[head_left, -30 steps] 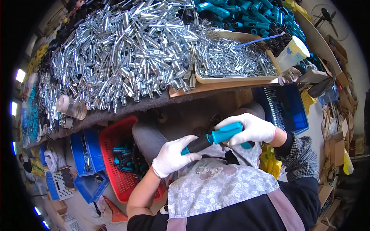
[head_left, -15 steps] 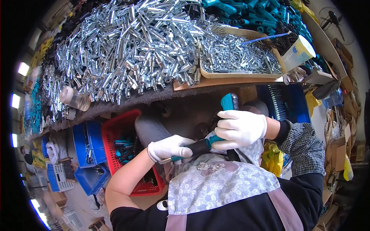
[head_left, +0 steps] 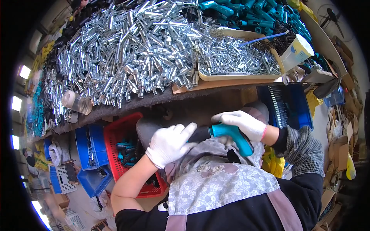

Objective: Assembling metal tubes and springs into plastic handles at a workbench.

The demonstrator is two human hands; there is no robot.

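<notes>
A teal pistol-grip tool [head_left: 228, 132] with a black front sleeve [head_left: 200, 134] lies crosswise above my lap, its handle pointing down to the right. My right hand [head_left: 246, 124], in a white knitted glove, is closed over its teal body from above; some of those fingers are hidden behind it. My left hand [head_left: 169, 144], gloved likewise, is around the end of the black sleeve, index finger above and thumb below. The sleeve's tip is hidden among the left fingers. A grey floral apron [head_left: 223, 184] covers my lap beneath the tool.
Ahead, the bench holds a heap of silvery metal parts [head_left: 127, 54], a tray [head_left: 239, 77] of small pieces, teal housings [head_left: 258, 17] and a paper cup [head_left: 297, 53]. A clear jar [head_left: 79, 103] lies at the edge. Beside my legs stand a red crate [head_left: 109, 148] and blue bins [head_left: 90, 146].
The tool has turned: its handle, which pointed up and away, now points down toward me. My left hand has shifted its hold, its fingers more spread; my right hand now lies over the body.
</notes>
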